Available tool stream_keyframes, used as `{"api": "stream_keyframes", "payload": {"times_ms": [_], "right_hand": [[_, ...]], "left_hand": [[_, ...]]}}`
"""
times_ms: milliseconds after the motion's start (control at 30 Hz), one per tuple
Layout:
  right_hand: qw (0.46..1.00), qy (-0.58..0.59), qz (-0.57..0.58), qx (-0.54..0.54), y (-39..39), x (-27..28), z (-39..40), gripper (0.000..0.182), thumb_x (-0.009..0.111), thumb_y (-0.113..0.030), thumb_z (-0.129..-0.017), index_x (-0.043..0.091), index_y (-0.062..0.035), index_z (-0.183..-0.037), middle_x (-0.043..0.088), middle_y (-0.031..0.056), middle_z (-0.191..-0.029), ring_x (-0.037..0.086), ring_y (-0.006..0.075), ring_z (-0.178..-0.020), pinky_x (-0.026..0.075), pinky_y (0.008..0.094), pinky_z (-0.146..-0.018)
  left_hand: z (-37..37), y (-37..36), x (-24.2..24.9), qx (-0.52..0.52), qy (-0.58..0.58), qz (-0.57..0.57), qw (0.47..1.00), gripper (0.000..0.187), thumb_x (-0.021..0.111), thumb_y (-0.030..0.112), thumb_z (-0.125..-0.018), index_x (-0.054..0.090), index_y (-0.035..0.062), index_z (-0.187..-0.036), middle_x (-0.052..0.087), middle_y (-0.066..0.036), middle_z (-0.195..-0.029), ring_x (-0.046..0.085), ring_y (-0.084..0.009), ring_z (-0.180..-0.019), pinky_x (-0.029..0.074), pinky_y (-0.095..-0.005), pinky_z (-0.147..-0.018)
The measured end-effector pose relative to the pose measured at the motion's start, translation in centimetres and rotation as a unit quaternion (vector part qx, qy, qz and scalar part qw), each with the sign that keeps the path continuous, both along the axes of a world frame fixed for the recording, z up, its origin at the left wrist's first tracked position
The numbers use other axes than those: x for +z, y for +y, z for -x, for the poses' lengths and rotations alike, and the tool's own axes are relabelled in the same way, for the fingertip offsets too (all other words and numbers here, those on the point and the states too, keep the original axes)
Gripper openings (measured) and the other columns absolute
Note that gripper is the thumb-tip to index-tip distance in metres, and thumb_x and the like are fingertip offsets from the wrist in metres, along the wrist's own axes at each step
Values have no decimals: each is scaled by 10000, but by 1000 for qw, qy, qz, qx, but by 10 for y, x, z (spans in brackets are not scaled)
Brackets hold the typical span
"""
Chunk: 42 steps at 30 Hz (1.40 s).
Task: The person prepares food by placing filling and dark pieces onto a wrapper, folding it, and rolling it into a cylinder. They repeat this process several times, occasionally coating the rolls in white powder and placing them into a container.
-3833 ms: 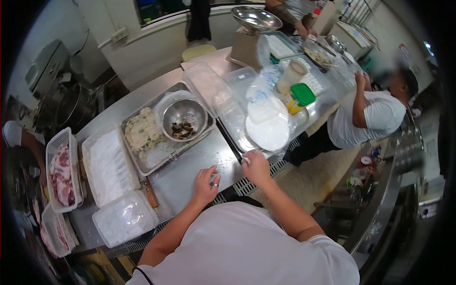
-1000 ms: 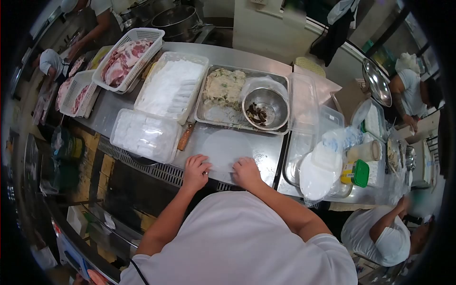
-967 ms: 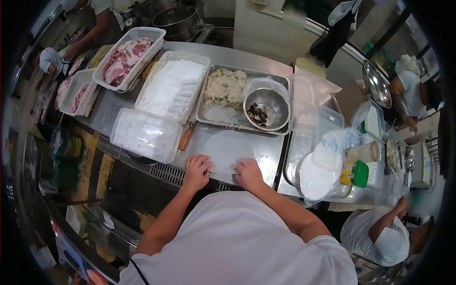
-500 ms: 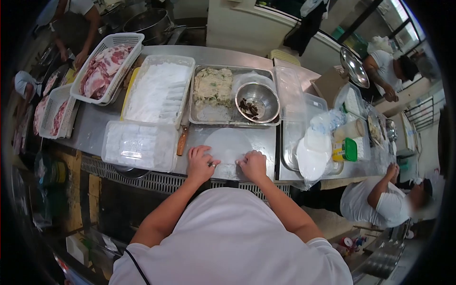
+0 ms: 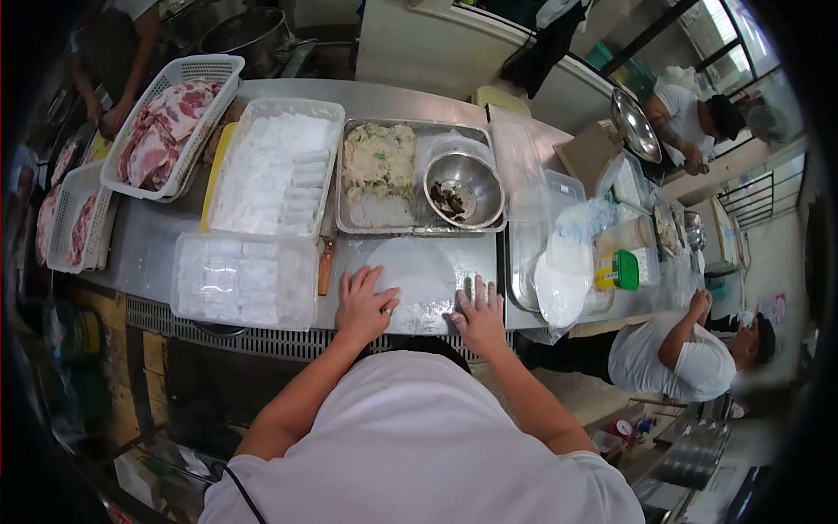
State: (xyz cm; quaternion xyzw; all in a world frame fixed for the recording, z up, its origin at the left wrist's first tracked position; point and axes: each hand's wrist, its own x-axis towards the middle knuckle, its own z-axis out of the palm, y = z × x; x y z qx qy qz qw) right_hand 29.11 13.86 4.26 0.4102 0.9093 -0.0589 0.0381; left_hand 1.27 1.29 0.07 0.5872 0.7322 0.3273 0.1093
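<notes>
A thin, whitish, translucent round wrapper sheet (image 5: 414, 264) lies flat on the steel table right in front of me. My left hand (image 5: 365, 306) rests at its left edge, palm down with fingers apart, the thumb side touching or very near the sheet. To the right, my right hand (image 5: 480, 316) lies open on the wet metal, fingers spread, just off the sheet's lower right edge. Beyond it stands a metal tray (image 5: 375, 229) holding a pale, green-flecked minced filling (image 5: 379, 162) and a steel bowl (image 5: 482, 194) with dark brown pieces (image 5: 449, 203) inside.
Left of my hands are a knife with a wooden handle (image 5: 326, 268), a lidded plastic box (image 5: 246, 281) and a tub of white rolls (image 5: 272, 166). Raw meat (image 5: 168, 131) fills a white basket. A green-lidded container (image 5: 618, 270) stands right. Other people work at both sides.
My right hand has moved right and down, and its fingers have spread from a pinch at the sheet's near edge. My left hand's fingers have straightened. The view has shifted slightly.
</notes>
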Motion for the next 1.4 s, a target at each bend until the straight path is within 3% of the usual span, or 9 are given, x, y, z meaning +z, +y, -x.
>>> {"api": "stream_keyframes", "payload": {"times_ms": [133, 233, 400, 533, 767, 867, 1067, 1267, 1400], "right_hand": [[978, 198, 66, -25, 42, 26, 28, 528, 739, -156, -980, 645, -6, -1477, 585, 289, -1568, 596, 507, -1378, 479, 487, -1185], [943, 315, 94, 45, 76, 56, 91, 513, 736, -174, -988, 647, 8, -1459, 629, 285, -1513, 621, 478, -1355, 481, 492, -1177], [946, 239, 172, 139, 121, 81, 218, 443, 698, -128, -967, 655, 62, -1365, 689, 303, -1346, 660, 470, -1278, 524, 504, -1105], [971, 95, 121, 181, 160, 25, 284, 346, 665, -60, -928, 674, 96, -1235, 705, 321, -1245, 694, 465, -1200, 561, 502, -1054], [953, 23, 114, 278, 150, -2, 298, 194, 661, -60, -889, 797, 47, -978, 773, 292, -1049, 766, 436, -1037, 605, 515, -963], [932, 81, 220, 276, 152, 18, 291, 226, 682, -86, -882, 832, 23, -1012, 790, 270, -1001, 781, 423, -990, 607, 504, -945], [896, 70, 350, 263, 169, 20, 295, 329, 745, -134, -934, 796, 39, -1210, 809, 233, -965, 785, 315, -914, 607, 425, -820], [726, 200, 656, -43, 185, 13, 280, 225, 751, -144, -1001, 793, 5, -1163, 722, 34, -857, 653, 164, -727, 544, 343, -685], [708, 285, 642, -74, 172, 33, 276, 193, 749, -159, -1009, 787, -18, -1136, 697, 31, -825, 634, 157, -705, 532, 339, -673]], "left_hand": [[1, -2, -3, 7, 10, -9, 1000, 253, 790, 323, -934, 856, 222, -1156, 587, -143, -1542, 465, -389, -1498, 261, -701, -1266], [1, 0, 1, 14, 19, -7, 1000, 279, 799, 346, -926, 847, 227, -1174, 595, -140, -1530, 472, -389, -1490, 269, -713, -1259], [-3, -3, 7, 40, 36, 7, 999, 280, 811, 357, -919, 842, 235, -1168, 610, -128, -1525, 492, -397, -1476, 274, -698, -1264], [-6, -2, 6, 58, 39, 0, 998, 269, 823, 364, -906, 843, 242, -1145, 624, -109, -1518, 519, -382, -1460, 295, -699, -1255], [-6, -3, 3, 62, 41, -14, 997, 273, 825, 362, -899, 846, 228, -1137, 641, -100, -1500, 535, -356, -1450, 314, -665, -1255], [-6, -3, 2, 64, 42, -20, 997, 278, 830, 363, -894, 848, 220, -1131, 645, -96, -1495, 539, -348, -1445, 321, -655, -1253], [-6, -3, 1, 66, 41, -31, 997, 266, 815, 376, -907, 852, 206, -1108, 649, -85, -1476, 530, -334, -1450, 321, -644, -1259], [-6, -4, 2, 69, 36, -39, 996, 266, 827, 374, -894, 854, 200, -1093, 655, -89, -1462, 534, -336, -1442, 330, -639, -1256], [-6, -5, 0, 66, 28, -46, 996, 265, 840, 364, -883, 853, 198, -1088, 662, -90, -1447, 542, -339, -1426, 334, -634, -1253]]}}
